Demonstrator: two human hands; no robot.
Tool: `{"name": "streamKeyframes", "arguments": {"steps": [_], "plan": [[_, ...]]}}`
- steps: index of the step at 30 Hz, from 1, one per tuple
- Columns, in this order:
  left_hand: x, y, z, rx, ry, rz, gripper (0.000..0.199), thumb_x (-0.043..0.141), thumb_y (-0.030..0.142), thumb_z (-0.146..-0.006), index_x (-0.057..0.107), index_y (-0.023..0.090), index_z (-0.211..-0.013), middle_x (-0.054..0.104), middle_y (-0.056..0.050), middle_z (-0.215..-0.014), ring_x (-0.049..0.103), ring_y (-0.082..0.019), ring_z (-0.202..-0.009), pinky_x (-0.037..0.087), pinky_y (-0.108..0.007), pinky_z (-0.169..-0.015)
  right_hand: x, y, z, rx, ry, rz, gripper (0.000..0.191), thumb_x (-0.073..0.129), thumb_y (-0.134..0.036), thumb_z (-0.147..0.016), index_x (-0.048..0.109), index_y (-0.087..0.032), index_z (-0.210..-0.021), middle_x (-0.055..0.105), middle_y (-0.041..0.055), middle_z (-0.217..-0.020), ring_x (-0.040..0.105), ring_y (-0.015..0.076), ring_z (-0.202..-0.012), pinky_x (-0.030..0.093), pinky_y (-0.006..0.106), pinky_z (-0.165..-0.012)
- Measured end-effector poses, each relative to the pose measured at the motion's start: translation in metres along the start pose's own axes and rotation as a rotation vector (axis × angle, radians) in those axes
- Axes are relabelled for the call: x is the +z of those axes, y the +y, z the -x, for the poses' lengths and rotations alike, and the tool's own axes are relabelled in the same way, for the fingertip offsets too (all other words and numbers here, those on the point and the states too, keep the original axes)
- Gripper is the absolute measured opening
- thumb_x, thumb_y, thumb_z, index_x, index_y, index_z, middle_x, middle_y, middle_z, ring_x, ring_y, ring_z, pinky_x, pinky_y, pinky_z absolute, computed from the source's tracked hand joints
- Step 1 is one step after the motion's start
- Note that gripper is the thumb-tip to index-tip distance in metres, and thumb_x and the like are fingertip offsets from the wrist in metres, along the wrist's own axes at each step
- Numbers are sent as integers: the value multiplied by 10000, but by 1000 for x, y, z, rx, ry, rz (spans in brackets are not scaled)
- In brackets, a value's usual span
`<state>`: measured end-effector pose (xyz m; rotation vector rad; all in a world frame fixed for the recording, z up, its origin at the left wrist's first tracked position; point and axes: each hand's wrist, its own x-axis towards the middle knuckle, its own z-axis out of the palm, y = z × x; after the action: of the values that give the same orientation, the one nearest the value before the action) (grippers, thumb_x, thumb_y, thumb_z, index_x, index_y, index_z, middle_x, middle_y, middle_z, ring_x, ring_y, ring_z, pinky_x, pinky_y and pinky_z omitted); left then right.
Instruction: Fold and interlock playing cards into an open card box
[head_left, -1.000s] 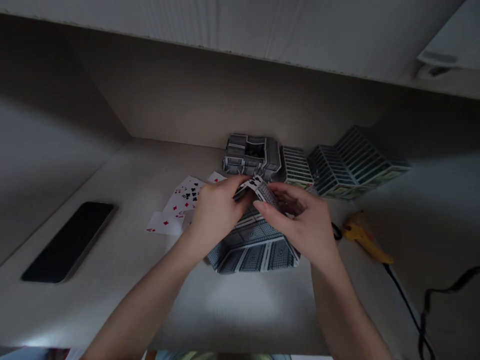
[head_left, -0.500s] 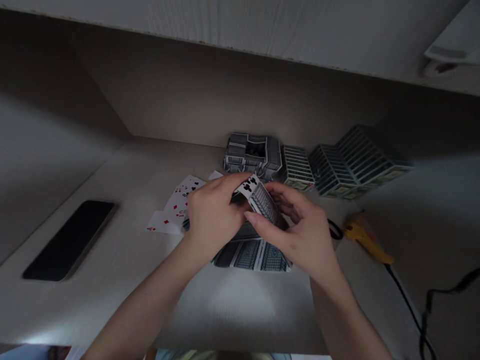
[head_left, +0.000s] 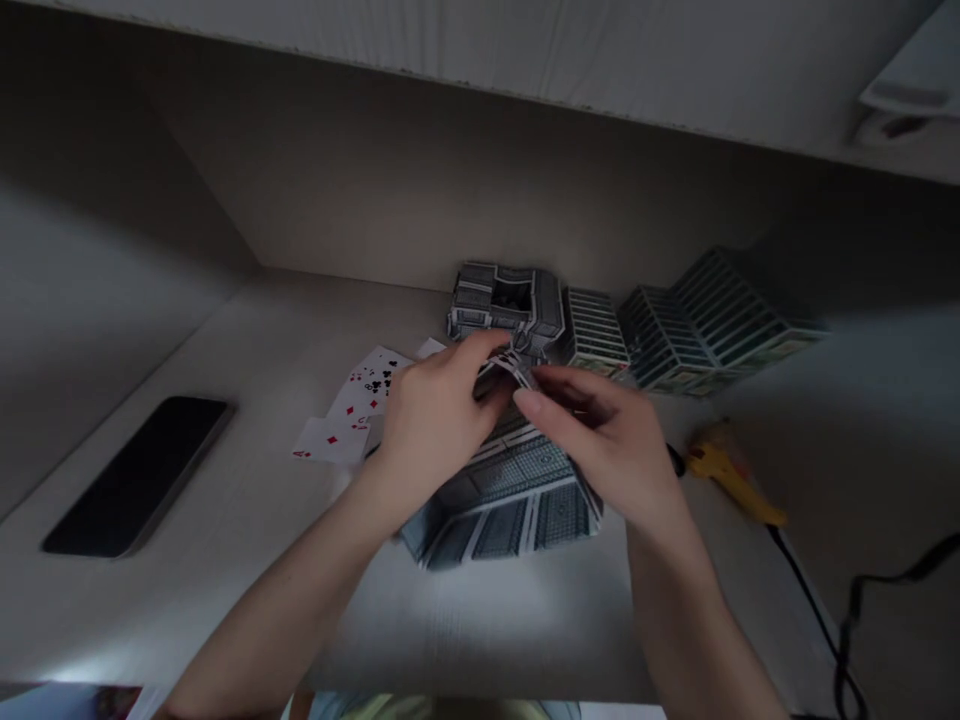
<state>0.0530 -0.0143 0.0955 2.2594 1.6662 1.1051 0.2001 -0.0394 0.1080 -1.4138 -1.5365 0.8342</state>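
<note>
A model built of patterned playing cards (head_left: 517,500) stands on the desk beneath my hands, tilted, its near side facing me. At its upper edge my left hand (head_left: 442,400) is closed, thumb and fingers pinching a bent playing card (head_left: 506,368) that shows black club marks. From the other side my right hand (head_left: 607,430) grips the same card and the model's edge between thumb and fingers. Both hands partly cover the model. Left of my left hand lie loose face-up playing cards (head_left: 349,420), among them diamonds and clubs.
Behind stands another card model (head_left: 506,295) with a square opening, beside stepped card pieces (head_left: 720,320). A yellow glue gun (head_left: 735,480) with a black cable (head_left: 810,585) lies right. A black phone (head_left: 139,475) lies left. A shelf board (head_left: 480,60) hangs overhead.
The card model has tipped, with more of its near side showing and its lower edge nearer to me. The clubs card between my hands has turned and bent inward.
</note>
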Motion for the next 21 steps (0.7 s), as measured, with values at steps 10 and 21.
{"name": "streamKeyframes", "arguments": {"steps": [10,21], "plan": [[1,-14,-4,-14,-338,56,333,480,212,-764,478,254,-1095,635,-1,-894,597,-192,-780,434,-283,-663,-10,24,-23,294,-253,-173,471,499,-615,-685,678,-189,-779,679,46,-740,630,208,-695,464,285,-580],[41,-39,-17,-265,62,411,370,579,145,-667,293,200,-895,482,-8,-815,522,-130,-685,407,-273,-646,5,51,-32,-59,62,-127,760,-11,-608,-811,598,-218,-1045,691,50,-860,624,185,-892,483,356,-740]]}}
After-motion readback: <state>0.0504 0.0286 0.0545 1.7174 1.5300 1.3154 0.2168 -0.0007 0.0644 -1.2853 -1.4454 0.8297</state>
